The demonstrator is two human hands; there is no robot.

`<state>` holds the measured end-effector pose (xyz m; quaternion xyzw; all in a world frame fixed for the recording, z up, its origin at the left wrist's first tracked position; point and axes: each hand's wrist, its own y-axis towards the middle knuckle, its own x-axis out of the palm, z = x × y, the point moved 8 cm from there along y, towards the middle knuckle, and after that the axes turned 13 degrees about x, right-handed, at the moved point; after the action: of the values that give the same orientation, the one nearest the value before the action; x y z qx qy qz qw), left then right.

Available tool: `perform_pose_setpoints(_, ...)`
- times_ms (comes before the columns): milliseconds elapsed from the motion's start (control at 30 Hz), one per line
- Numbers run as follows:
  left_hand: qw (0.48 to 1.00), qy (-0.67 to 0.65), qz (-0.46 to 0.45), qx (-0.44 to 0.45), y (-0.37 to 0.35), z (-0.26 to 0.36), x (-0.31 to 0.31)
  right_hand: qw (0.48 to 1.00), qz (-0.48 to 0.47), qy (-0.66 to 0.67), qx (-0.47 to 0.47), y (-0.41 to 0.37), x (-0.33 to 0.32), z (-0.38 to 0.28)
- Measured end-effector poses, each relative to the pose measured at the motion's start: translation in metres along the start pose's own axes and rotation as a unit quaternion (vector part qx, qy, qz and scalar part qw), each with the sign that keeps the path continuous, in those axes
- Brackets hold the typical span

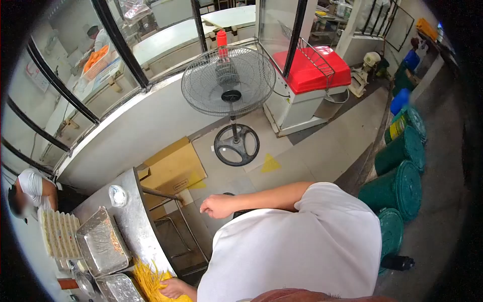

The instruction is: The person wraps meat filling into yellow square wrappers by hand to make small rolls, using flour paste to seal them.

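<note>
My left hand is at the lower left, its fingers curled into a pile of yellow noodles on the worktable; part of the grip is hidden. My right hand hangs beyond the table's edge with its fingers loosely curled, and nothing shows in it. Beside the noodles is a metal tray, cut off by the frame's bottom. A second metal tray farther up holds some pale orange bits along one side. A small white bundle lies on the floury worktable.
A co-worker bends near stacked pale trays. A stand fan and a flattened cardboard box are on the floor. Behind them is a red-lidded white chest. Green lidded bins line the right side. Another person works behind the windows.
</note>
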<state>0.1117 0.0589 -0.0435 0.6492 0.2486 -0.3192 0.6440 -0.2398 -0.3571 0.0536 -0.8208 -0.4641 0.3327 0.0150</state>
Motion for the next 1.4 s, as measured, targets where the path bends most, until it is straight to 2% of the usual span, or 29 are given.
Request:
perform_pose_setpoints(167,1.0,-0.001,0.022,0.018,0.001,0.004,-0.009,0.999,0.017,-0.002,-0.043,0.0,0.004,-0.005)
perform_pose_setpoints(233,1.0,0.008,-0.008,0.007,0.003,0.008,-0.013,0.999,0.019,-0.014,-0.04,-0.001,0.001,-0.004)
perform_pose_setpoints(533,1.0,0.007,-0.024,0.011,0.0,0.005,-0.005,0.999,0.013,-0.008,-0.034,-0.001,0.002,0.0)
perform_pose_setpoints(1400,1.0,0.007,-0.013,0.025,0.0,0.004,-0.007,0.999,0.01,-0.028,-0.03,-0.004,0.003,0.007)
